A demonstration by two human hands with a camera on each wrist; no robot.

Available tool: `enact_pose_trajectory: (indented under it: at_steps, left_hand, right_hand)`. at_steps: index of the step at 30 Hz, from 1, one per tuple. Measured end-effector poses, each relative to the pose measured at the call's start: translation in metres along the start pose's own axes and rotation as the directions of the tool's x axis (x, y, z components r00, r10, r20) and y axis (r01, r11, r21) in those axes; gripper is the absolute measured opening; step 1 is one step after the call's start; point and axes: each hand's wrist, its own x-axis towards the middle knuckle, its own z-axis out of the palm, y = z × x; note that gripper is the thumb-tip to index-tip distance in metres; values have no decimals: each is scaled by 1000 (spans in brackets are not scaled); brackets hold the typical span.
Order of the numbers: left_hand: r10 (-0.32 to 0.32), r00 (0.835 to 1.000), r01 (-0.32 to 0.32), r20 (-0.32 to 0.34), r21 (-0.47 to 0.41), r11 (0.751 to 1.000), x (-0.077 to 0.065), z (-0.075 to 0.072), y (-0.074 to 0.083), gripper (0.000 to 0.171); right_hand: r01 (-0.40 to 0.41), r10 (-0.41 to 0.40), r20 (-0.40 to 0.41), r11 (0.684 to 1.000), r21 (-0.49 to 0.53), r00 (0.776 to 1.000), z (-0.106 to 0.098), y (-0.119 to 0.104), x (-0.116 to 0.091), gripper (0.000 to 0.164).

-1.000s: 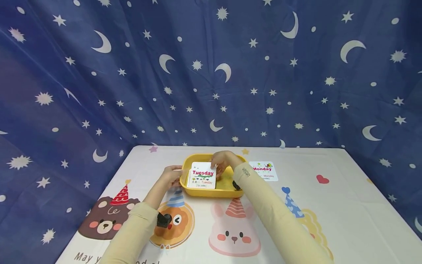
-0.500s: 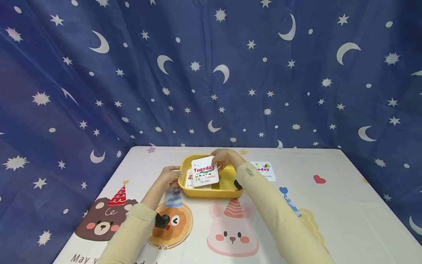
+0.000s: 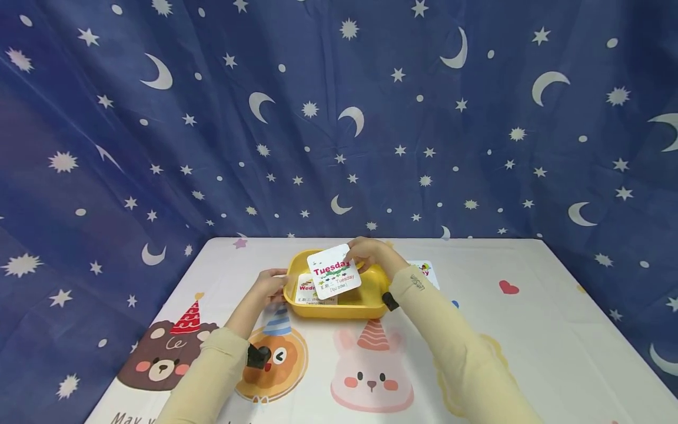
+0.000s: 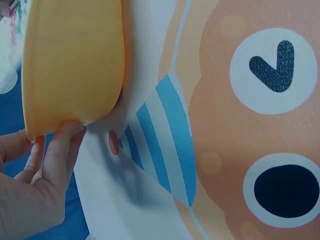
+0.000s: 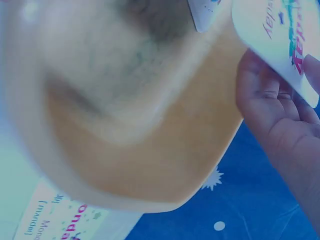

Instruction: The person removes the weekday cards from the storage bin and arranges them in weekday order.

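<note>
My right hand (image 3: 369,252) pinches the upper right corner of a white Tuesday card (image 3: 332,277), held tilted above a yellow tray (image 3: 339,312). In the right wrist view the thumb lies on the printed face of that card (image 5: 272,25) and the fingers are behind it. Below it, a Wednesday card (image 3: 304,290) lies in the left part of the tray, partly covered. My left hand (image 3: 271,286) grips the tray's left end; in the left wrist view its fingertips (image 4: 72,127) press the outer wall.
A Monday card (image 3: 428,272) lies on the table to the right of the tray, partly hidden by my right arm. The white tablecloth (image 3: 561,341) carries cartoon animal prints. A blue curtain (image 3: 339,118) with moons and stars hangs behind the table.
The Tuesday card has been lifted off the Wednesday card, moved slightly right and tilted, uncovering part of the Wednesday card. My left hand stays at the tray's left end.
</note>
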Motion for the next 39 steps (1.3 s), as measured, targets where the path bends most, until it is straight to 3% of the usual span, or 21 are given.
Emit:
enact_pose_trajectory:
  at_steps: [8, 18, 29, 33, 39]
  left_hand:
    - [10, 1000, -10, 27, -12, 1000, -2, -2, 1, 42]
    - [122, 986, -123, 112, 3, 992, 1, -6, -3, 46]
    - [122, 992, -124, 41, 44, 991, 1, -2, -1, 42]
    - [108, 994, -109, 20, 55, 993, 2, -2, 1, 42]
    - [99, 995, -100, 15, 72, 992, 2, -2, 1, 43]
  right_hand:
    - [27, -25, -26, 996, 84, 999, -5, 5, -21, 45]
    - [69, -65, -36, 985, 156, 997, -22, 12, -44, 49]
    - [77, -49, -145, 978, 195, 988, -49, 28, -72, 49]
    - [81, -45, -148, 965, 248, 988, -60, 38, -83, 54]
    - [135, -103, -128, 951, 279, 986, -79, 61, -94, 58]
